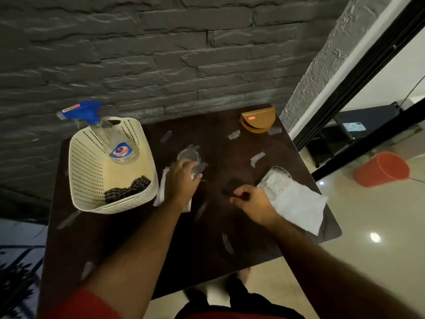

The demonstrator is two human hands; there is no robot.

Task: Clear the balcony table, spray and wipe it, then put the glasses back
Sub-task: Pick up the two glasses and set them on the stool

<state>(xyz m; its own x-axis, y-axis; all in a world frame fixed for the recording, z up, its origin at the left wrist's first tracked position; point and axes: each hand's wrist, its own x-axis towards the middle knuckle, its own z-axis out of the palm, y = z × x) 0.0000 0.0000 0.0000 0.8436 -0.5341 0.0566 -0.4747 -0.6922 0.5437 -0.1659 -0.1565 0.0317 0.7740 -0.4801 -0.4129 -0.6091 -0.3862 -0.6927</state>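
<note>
Dark grey stacked-stone wall (161, 54) backs a dark brown tabletop (218, 238), whose surface is strewn with small torn scraps of pale paper (257, 158). At the left of the tabletop stands a cream perforated plastic basket (82, 176); inside it a clear spray bottle (115, 143) with a blue trigger head leans against the far rim, and a dark checked cloth (127, 189) lies bunched in the near corner. At the far right corner sits a brown half-round napkin holder (258, 120). The left hand (181, 178) reaches to the middle of the tabletop with its fingers curled round a clear drinking glass (189, 157), which stands roughly upright over a white paper napkin (162, 189) just beside the basket; motion blur softens the exact grip. The right hand (253, 202) grips the lower part of a second clear glass (273, 179), which is tilted with its mouth pointing away and to the right, above a crumpled white paper napkin (301, 208) lying at the right edge of the tabletop. Both forearms are bare, and a red sleeve (87, 305) shows at the lower left. Beyond the tabletop on the right, an orange bucket (381, 169) lies tipped on the glossy tiled floor (368, 226) near a black-framed sliding door (358, 88).
</note>
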